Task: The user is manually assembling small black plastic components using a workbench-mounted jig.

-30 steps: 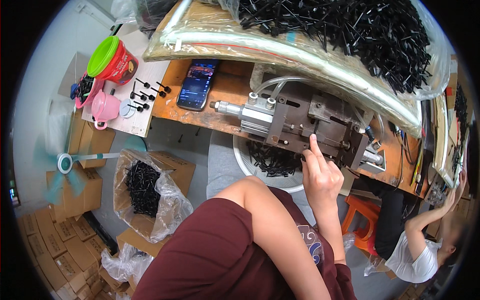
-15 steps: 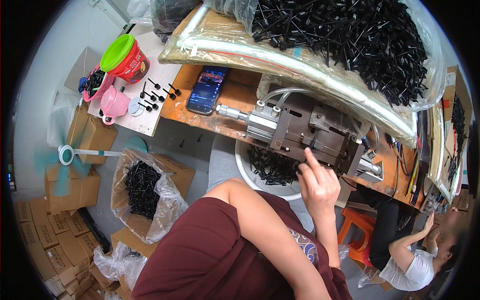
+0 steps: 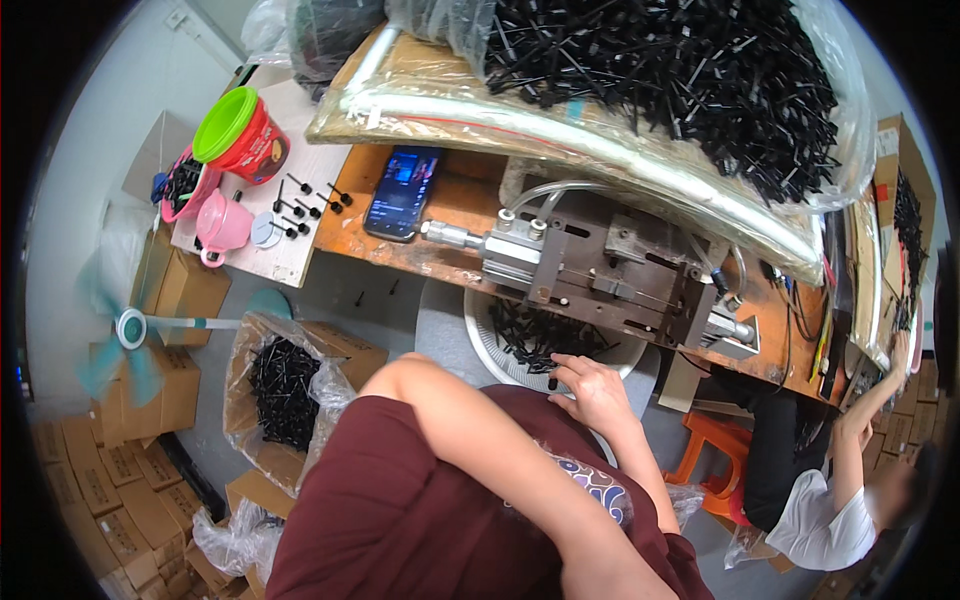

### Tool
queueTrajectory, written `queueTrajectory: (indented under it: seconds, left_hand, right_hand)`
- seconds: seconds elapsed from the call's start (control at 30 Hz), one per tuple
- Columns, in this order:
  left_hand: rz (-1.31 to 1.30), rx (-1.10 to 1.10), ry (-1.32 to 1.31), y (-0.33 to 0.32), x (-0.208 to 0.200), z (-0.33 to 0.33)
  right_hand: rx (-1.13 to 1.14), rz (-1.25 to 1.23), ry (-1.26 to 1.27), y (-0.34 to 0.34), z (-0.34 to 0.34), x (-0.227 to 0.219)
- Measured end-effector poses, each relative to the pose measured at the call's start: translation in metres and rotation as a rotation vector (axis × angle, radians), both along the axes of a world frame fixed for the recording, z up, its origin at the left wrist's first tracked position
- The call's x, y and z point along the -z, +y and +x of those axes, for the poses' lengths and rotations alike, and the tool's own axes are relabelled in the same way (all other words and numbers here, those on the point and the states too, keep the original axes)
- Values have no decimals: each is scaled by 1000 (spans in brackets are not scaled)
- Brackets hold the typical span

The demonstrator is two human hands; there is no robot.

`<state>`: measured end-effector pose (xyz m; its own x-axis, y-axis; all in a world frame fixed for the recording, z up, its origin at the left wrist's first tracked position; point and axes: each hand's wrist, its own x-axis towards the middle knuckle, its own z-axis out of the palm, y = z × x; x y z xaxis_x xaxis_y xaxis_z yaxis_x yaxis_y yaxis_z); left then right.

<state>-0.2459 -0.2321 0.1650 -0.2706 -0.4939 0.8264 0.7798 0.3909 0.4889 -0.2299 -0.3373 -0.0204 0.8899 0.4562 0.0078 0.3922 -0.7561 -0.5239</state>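
Observation:
My right hand [image 3: 592, 392] is over the near side of a white basket [image 3: 478, 345] holding many thin black parts. Its fingers are bent, and a small black knobbed part [image 3: 553, 383] shows between thumb and fingertips. Beyond the basket, a metal clamping fixture [image 3: 620, 285] with a silver pneumatic cylinder [image 3: 511, 255] and clear hoses sits at the bench edge. No finger touches the fixture. My left forearm [image 3: 520, 455] crosses my body toward the lower edge, and the left hand lies outside the picture.
A phone [image 3: 403, 195] lies on the wooden bench, left of the cylinder. Farther left are loose black knobbed pins [image 3: 300, 208], a pink cup [image 3: 222, 222] and a red bucket [image 3: 262, 150]. A film-covered tray [image 3: 430, 105] heaped with black parts overhangs behind. A co-worker [image 3: 825, 520] sits at right.
My right hand has drawn back from the fixture toward me and down to the basket; its raised index finger is now bent. The co-worker's arm has reached farther out.

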Motion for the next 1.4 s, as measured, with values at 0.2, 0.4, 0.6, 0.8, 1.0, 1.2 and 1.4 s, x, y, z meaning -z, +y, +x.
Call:
queueTrajectory:
  seconds: [0.2,0.4,0.6,0.8,1.0,1.2,1.4]
  left_hand:
    - [122,-243,-99,38,7,50]
    - [379,-668,-293,69,14,103]
    - [600,-1029,-493,74,27,92]
    - [755,-1237,-699,85,44,89]
    - [618,-1925,-776,74,63,103]
    - [654,-2151,-617,43,61,118]
    - [453,-2309,-773,39,68,125]
  right_hand:
    - [109,361,-213,-11,30,-69]
    - [349,506,-569,-40,96,-160]
    - [621,-53,-859,-60,199,-144]
    - [658,-23,-793,-56,211,-135]
    - [727,27,-702,-41,150,-150]
    - [637,842,-156,-27,96,-148]
    - [481,1079,37,-19,57,-128]
